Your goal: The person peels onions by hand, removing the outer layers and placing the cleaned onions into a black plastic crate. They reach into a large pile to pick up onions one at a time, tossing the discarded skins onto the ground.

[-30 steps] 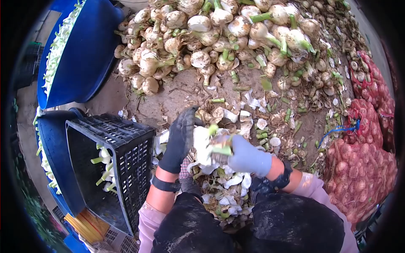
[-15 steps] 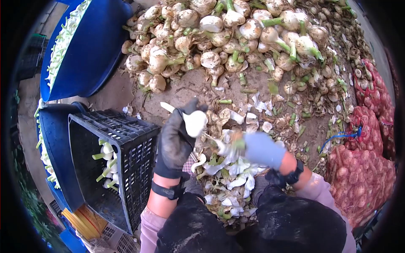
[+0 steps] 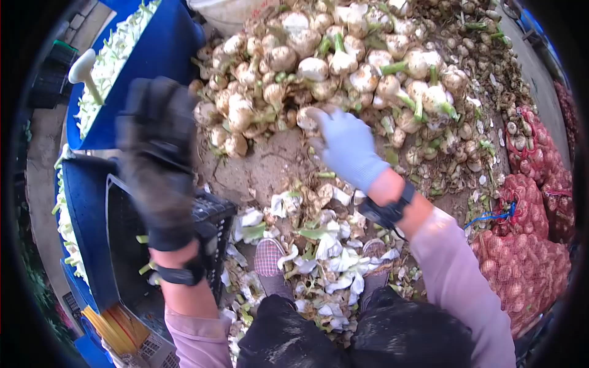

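My left hand (image 3: 158, 147), in a dark glove, is raised over the black crate and blurred; its fingers look stretched out. A peeled white bulb with its stem (image 3: 84, 69) hangs in the air to its upper left, over the blue tub, apart from the fingers. My right hand (image 3: 351, 146), in a light blue glove, reaches to the near edge of the pile of dirty garlic bulbs (image 3: 279, 58). Its fingertips are at a bulb (image 3: 307, 118), and whether they grip it is hard to tell.
A blue tub (image 3: 175, 46) of white bulbs stands at the upper left, another blue tub (image 3: 92, 214) below it. The black crate (image 3: 215, 211) lies beside my left arm. Peeled skins (image 3: 331, 245) cover the ground around my shoes. Red net sacks (image 3: 521, 264) are at the right.
My left hand has moved up and left and let go of the white bulb, which is now in the air. My right hand has moved from the skins up to the pile.
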Available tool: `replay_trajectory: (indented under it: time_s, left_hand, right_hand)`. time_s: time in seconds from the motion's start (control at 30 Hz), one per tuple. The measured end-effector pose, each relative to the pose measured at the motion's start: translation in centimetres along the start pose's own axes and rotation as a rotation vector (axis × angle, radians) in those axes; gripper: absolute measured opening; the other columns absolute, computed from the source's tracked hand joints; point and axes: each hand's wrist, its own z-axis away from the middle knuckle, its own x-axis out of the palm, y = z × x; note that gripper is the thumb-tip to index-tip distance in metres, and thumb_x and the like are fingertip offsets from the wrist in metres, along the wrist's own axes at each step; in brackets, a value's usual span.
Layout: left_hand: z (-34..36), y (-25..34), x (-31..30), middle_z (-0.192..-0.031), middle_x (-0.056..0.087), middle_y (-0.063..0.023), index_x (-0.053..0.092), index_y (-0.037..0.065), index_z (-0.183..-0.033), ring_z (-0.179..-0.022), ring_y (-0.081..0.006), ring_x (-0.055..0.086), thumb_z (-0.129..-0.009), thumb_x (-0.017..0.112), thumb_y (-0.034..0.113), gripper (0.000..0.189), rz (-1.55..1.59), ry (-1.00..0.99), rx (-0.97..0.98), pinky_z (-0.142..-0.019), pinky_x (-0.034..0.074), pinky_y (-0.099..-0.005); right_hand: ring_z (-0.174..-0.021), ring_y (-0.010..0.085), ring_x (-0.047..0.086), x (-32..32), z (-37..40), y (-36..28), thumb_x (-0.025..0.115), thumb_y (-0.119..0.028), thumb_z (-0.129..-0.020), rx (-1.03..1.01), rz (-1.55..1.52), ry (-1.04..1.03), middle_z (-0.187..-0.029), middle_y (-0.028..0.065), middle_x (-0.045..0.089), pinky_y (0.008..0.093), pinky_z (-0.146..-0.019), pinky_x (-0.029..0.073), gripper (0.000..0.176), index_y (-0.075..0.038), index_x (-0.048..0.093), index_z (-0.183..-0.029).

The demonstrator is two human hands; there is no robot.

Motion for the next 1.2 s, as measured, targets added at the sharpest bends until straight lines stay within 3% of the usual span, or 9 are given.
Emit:
replay_trajectory:
  time_s: [0.03, 0.1, 0.33, 0.43, 0.5, 0.57, 0.63, 0.9, 1.2]
  left_hand:
    - [0.9, -2.7, 0.5, -0.129, 0.052, -0.0157, 0.044, 0.001, -0.132, -0.116, -0.0289, 0.054, -0.097, 0.044, 0.033, 0.048, -0.329, 0.051, 0.051, -0.089, 0.053, -0.0388]
    - [3.4, -6.0, -0.9, -0.123, 0.056, -0.0116, 0.049, 0.003, -0.128, -0.111, -0.0226, 0.057, -0.095, 0.051, 0.029, 0.042, -0.547, -0.105, -0.395, -0.084, 0.053, -0.0331]
    - [11.9, -15.6, -4.6, -0.124, 0.052, -0.0110, 0.038, -0.001, -0.135, -0.106, -0.0173, 0.057, -0.082, 0.068, 0.002, 0.061, -0.217, 0.072, -0.649, -0.093, 0.048, -0.0297]
    - [12.6, -14.3, -4.2, -0.124, 0.052, -0.0109, 0.038, -0.002, -0.134, -0.104, -0.0166, 0.058, -0.081, 0.070, 0.004, 0.062, -0.134, 0.118, -0.747, -0.091, 0.048, -0.0284]
    - [12.7, -14.2, -4.1, -0.126, 0.051, -0.0109, 0.042, -0.002, -0.132, -0.108, -0.0184, 0.056, -0.079, 0.074, 0.010, 0.063, -0.261, 0.050, -0.730, -0.094, 0.046, -0.0303]
    - [12.9, -13.9, -3.8, -0.127, 0.051, -0.0102, 0.048, -0.001, -0.129, -0.115, -0.0203, 0.052, -0.076, 0.077, 0.013, 0.062, -0.895, -0.484, -0.361, -0.100, 0.041, -0.0326]
    - [12.5, -12.9, -2.4, -0.133, 0.049, -0.0109, 0.052, 0.000, -0.127, -0.124, -0.0214, 0.045, -0.075, 0.078, 0.012, 0.059, -0.491, -0.274, -0.628, -0.104, 0.037, -0.0343]
    - [13.1, -13.4, -3.4, -0.129, 0.052, -0.0108, 0.047, 0.000, -0.131, -0.108, -0.0188, 0.057, -0.082, 0.069, 0.013, 0.055, 0.082, -0.065, -0.815, -0.093, 0.049, -0.0329]
    - [13.9, -13.8, -3.8, -0.129, 0.053, -0.0081, 0.047, 0.001, -0.132, -0.114, -0.0160, 0.052, -0.087, 0.062, 0.008, 0.049, -0.215, -0.153, -0.749, -0.096, 0.042, -0.0301]
  right_hand:
    - [-0.087, 0.0297, 0.061, 1.4, -1.6, -0.2, 0.063, -0.017, -0.077, 0.056, 0.140, -0.085, -0.101, 0.0144, 0.058, 0.0433, -0.072, 0.050, 0.042, -0.014, 0.053, -0.117]
    - [-0.093, 0.0333, 0.058, 4.5, -2.9, 0.8, 0.064, -0.012, -0.077, 0.163, 0.000, -0.239, -0.106, 0.0155, 0.056, 0.0438, -0.079, 0.049, 0.047, -0.013, 0.051, -0.122]
    - [-0.092, 0.0308, 0.062, 1.0, 7.4, -3.4, 0.059, -0.004, -0.077, 0.001, -0.399, -0.152, -0.102, 0.0164, 0.059, 0.0407, -0.078, 0.051, 0.041, -0.013, 0.056, -0.117]
    - [-0.089, 0.0124, 0.059, -0.6, 9.4, -2.6, 0.066, -0.002, -0.081, 0.753, -1.369, -0.345, -0.105, 0.0093, 0.060, 0.0278, -0.074, 0.050, 0.036, 0.004, 0.055, -0.115]
    - [-0.073, 0.0080, 0.059, -1.8, 9.5, -1.2, 0.064, -0.014, -0.088, 0.681, -1.326, -0.487, -0.092, 0.0085, 0.062, 0.0229, -0.062, 0.050, 0.026, 0.003, 0.059, -0.106]
    - [-0.058, 0.0061, 0.055, -2.3, 9.6, -1.0, 0.061, -0.026, -0.091, 0.728, -1.225, -0.744, -0.072, 0.0034, 0.060, 0.0205, -0.049, 0.044, 0.027, 0.000, 0.062, -0.094]
    - [-0.050, 0.0056, 0.050, -3.2, 9.1, -2.4, 0.054, -0.029, -0.095, 0.801, -1.256, -0.632, -0.060, -0.0008, 0.056, 0.0209, -0.043, 0.038, 0.030, -0.002, 0.062, -0.085]
    - [-0.049, 0.0058, 0.046, -3.1, 10.1, -3.0, 0.051, -0.024, -0.096, 0.832, -1.208, -0.535, -0.061, -0.0008, 0.054, 0.0223, -0.045, 0.036, 0.026, -0.001, 0.061, -0.090]
    - [-0.055, 0.0099, 0.053, -2.6, 10.6, -2.2, 0.053, -0.027, -0.095, 0.704, -1.080, -0.594, -0.066, 0.0046, 0.063, 0.0255, -0.051, 0.042, 0.034, 0.002, 0.066, -0.084]
